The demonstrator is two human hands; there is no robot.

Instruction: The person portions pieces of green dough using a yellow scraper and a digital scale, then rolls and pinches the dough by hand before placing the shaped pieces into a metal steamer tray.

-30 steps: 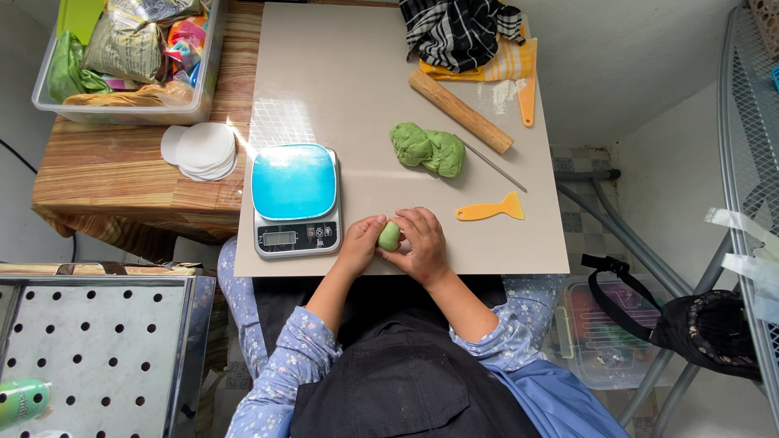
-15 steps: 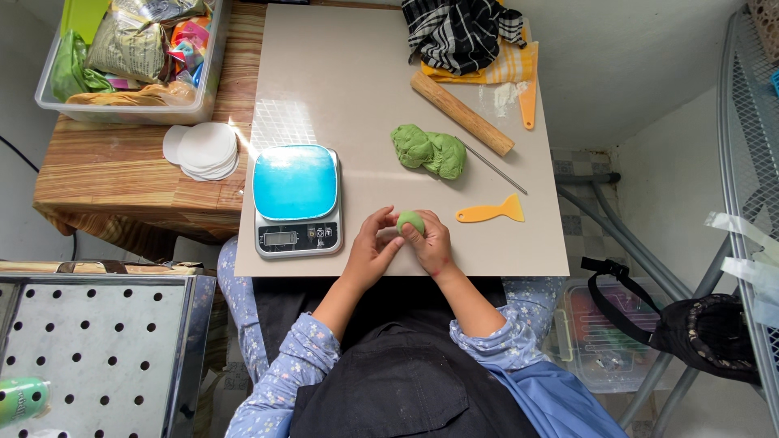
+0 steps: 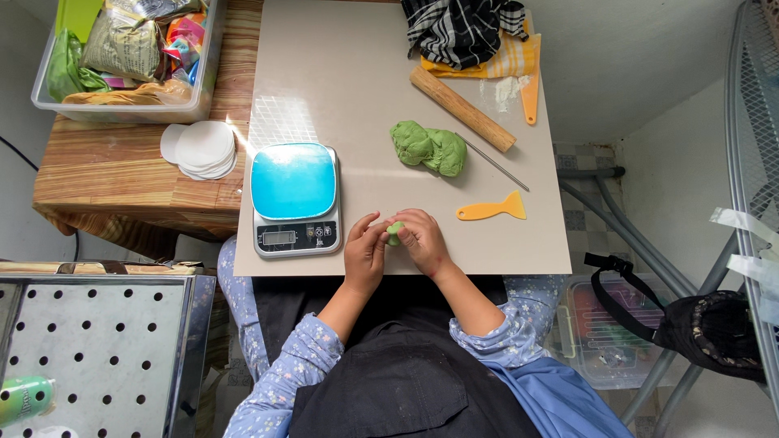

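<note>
Both hands meet at the near edge of the beige work board, the left hand and right hand pinching a small green dough piece between their fingertips, just right of the blue-topped kitchen scale. The step looks like shaping one portion; next calls for even, gentle rolling. The large green dough lump lies farther off

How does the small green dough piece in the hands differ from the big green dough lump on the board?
The small dough piece is far smaller than the big dough lump. The small piece is pinched between the left hand and right hand, mostly hidden; the big lump lies untouched on the board near the rolling pin. The lump looks folded and uneven. Both are the same green.
</note>
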